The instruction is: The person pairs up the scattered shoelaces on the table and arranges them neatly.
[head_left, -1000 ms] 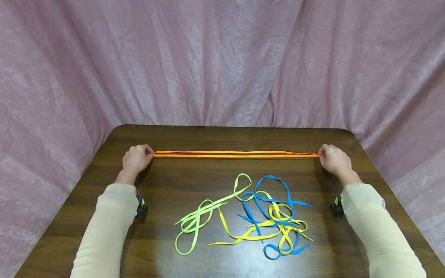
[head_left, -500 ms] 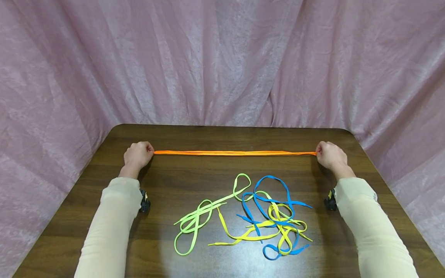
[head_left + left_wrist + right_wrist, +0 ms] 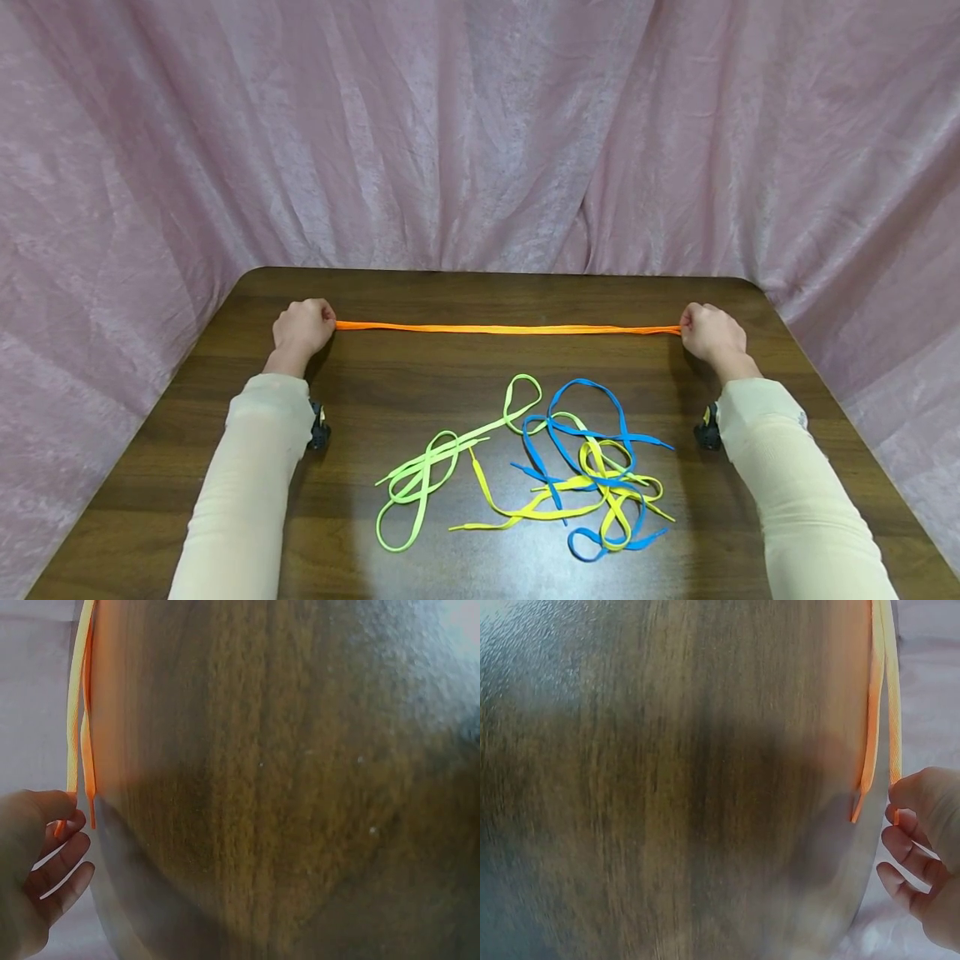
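Observation:
An orange shoelace (image 3: 510, 329) runs straight across between my two hands near the back of the table, its strands lying close together. At the left, my left hand (image 3: 302, 327) pinches one end between thumb and finger; its other fingers (image 3: 67, 889) are loosely bent. My right hand (image 3: 712, 333) pinches the opposite end in the same way. Both wrist views show a tipped orange end just beside the pinching fingers, apart from them: the left lace tip (image 3: 92, 810) and the right lace tip (image 3: 856, 808).
Nearer the front of the wooden table (image 3: 360, 392) lies a loose tangle: a lime-green shoelace (image 3: 422, 492), a blue shoelace (image 3: 626, 425) and a yellow shoelace (image 3: 547, 512). The blue and yellow ones overlap at the right. A pink curtain (image 3: 480, 133) hangs behind the table's back edge.
Both hands have moved slightly away toward the back edge and a little closer together. The gap between the orange strands has closed into one band. The other laces have not moved.

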`<state>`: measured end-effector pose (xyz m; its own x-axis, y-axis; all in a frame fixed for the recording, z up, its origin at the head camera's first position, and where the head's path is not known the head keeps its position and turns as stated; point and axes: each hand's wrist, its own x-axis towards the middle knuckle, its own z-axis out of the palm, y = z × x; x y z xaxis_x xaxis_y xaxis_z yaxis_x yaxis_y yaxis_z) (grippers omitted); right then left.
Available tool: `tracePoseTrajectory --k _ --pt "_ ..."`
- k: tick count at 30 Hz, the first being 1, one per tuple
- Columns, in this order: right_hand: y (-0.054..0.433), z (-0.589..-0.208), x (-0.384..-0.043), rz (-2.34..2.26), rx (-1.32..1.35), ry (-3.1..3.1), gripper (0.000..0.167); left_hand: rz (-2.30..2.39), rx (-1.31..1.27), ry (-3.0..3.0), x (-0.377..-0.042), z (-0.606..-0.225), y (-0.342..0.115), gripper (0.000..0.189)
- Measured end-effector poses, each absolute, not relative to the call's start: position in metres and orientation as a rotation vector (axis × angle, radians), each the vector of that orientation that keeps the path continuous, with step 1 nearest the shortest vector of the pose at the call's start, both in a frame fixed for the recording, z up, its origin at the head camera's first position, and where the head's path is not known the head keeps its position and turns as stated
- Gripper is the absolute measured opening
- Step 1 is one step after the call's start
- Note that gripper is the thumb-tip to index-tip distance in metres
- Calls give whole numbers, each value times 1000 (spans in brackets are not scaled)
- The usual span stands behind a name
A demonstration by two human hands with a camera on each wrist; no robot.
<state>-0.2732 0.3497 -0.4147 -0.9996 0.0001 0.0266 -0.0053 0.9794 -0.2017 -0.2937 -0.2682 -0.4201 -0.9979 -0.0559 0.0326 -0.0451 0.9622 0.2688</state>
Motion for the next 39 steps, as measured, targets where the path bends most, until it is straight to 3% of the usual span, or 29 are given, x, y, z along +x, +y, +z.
tracePoseTrajectory --k 39 --pt "347 -431 -272 259 29 -3145 7 -388 87 -3095 -295 -428 -266 8"
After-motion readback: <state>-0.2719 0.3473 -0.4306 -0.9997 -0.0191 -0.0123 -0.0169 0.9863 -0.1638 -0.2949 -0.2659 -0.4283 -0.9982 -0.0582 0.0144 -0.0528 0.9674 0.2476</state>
